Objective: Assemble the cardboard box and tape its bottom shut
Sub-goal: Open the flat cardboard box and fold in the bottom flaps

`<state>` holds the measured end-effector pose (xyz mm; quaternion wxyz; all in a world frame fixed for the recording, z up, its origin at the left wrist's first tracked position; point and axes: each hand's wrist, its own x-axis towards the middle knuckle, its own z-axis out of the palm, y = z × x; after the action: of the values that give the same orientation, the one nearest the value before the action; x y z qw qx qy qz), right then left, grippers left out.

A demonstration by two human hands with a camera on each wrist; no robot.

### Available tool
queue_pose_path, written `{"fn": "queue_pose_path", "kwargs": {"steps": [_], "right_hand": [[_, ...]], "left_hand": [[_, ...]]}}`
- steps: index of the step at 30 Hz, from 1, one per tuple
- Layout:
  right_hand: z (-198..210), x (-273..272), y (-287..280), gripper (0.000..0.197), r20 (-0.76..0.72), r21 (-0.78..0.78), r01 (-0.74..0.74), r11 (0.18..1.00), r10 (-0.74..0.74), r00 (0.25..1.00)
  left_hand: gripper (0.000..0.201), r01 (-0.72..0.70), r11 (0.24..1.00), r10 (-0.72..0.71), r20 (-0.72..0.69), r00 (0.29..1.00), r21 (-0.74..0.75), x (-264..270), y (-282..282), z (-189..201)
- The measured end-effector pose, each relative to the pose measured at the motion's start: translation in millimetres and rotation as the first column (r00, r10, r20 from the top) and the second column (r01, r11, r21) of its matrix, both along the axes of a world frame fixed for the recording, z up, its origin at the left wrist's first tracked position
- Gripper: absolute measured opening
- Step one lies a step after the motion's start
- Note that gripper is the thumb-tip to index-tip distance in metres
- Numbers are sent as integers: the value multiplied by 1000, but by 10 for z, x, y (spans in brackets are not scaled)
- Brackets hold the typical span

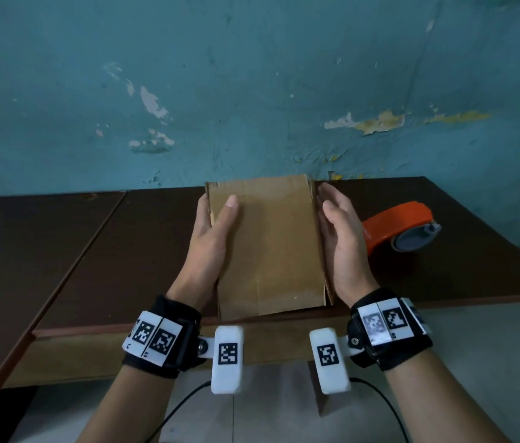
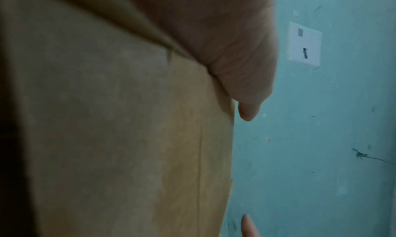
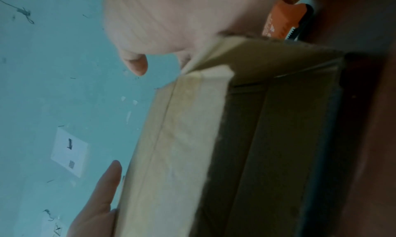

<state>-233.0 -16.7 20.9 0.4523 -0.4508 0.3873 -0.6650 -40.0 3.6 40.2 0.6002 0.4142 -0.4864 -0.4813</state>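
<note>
Head view downward; wrist views close.

I see the cardboard box (image 1: pixel 268 247): plain brown, w/ a smooth broad panel facing up, long axis running away from me toward the wall. It sits near the table's front edge, approx centre. Its right side looks partly opened, w/ flap edges showing along that side. The orange tape dispenser (image 1: pixel 402 230) w/ grey roll hub lies on the table to the box's right, apart from it.

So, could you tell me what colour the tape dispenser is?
Orange tape dispenser; clearest in the head view.
</note>
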Motion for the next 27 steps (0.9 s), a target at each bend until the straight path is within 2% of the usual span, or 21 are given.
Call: {"fn": "queue_pose_path", "kwargs": {"steps": [2,6,10,13,15,19,21,27], "right_hand": [[19,25,17,56,55,-20,-16,1000,17,998],[44,90,46,68,94,-83,-48,995,56,994],[83,102,67,71,47,-129,-16,992,22,999],[82,109,46,65,-2,-185,52,981,-53,999],[66,132,36,64,-18,-222,78,972,-84,996],[41,187,30,60,-64,-303,92,949,-116,991],[35,193,33,61,-92,-355,92,930,-132,987],[37,206,50,68,-159,-472,55,880,-146,976]], "left_hand": [[34,-8,996,14,69,998,-86,-6,-6,10],[59,-26,950,114,268,957,-313,7,-92,-11],[52,3,903,143,307,941,-431,32,-171,-58],[48,9,883,149,299,943,-469,18,-133,-44],[45,-35,880,184,271,945,-474,17,-145,-62],[50,-140,921,172,56,984,-364,21,-130,-16],[44,-165,922,169,-17,985,-351,27,-112,20],[32,-164,908,174,-8,985,-386,46,-106,142]]}}
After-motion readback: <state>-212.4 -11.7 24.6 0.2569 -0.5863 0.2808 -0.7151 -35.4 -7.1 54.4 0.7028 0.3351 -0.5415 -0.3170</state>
